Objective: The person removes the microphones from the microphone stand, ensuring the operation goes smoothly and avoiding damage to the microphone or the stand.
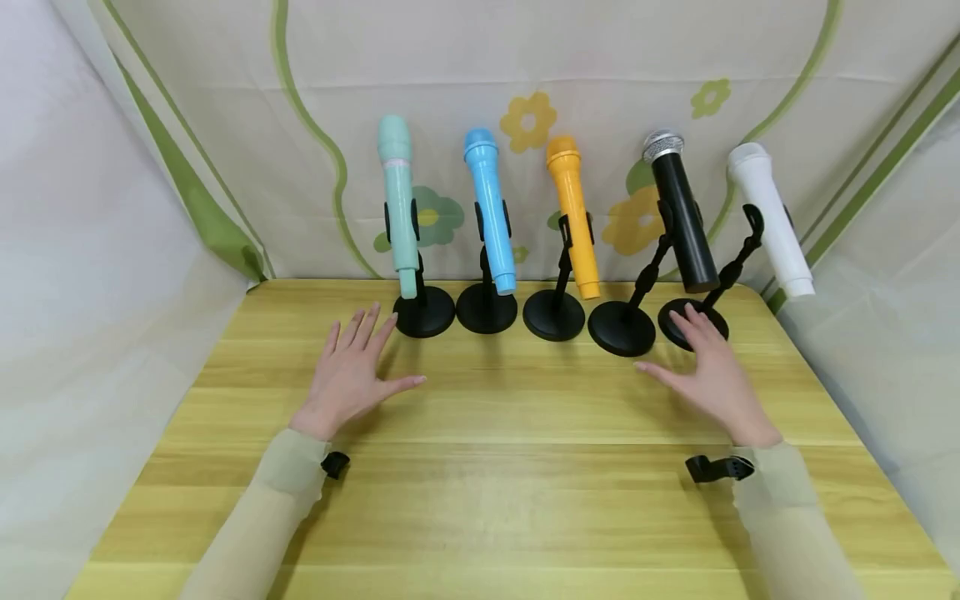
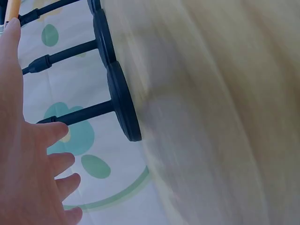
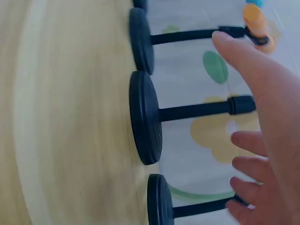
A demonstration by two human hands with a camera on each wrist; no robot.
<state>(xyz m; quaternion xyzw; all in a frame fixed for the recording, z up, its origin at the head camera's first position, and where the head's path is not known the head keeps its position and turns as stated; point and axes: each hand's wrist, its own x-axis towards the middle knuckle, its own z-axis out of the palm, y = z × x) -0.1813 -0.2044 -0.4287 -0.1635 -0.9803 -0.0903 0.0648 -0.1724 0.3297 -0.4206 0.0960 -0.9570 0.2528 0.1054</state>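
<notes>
Along the back of the table stands a row of microphones on black desk stands: mint green [image 1: 401, 208], blue [image 1: 491, 212], orange [image 1: 573, 217], black with a silver mesh head [image 1: 681, 212], and white [image 1: 771, 218] at the far right. My left hand [image 1: 351, 375] is spread, nearest the round base [image 1: 424, 312] of the mint microphone's stand, and holds nothing. On the other side, my right hand [image 1: 716, 375] has its fingers spread before the base [image 1: 693, 323] of the white microphone's stand. Its fingertips overlap that base in the head view; whether they touch, I cannot tell.
The wooden table [image 1: 480, 500] reaches toward me in front of the stands. Behind it hangs a pale curtain [image 1: 600, 50] with flowers and green lines. White cloth [image 1: 97, 292] closes off both sides. A black strap device [image 1: 720, 468] sits at the right wrist.
</notes>
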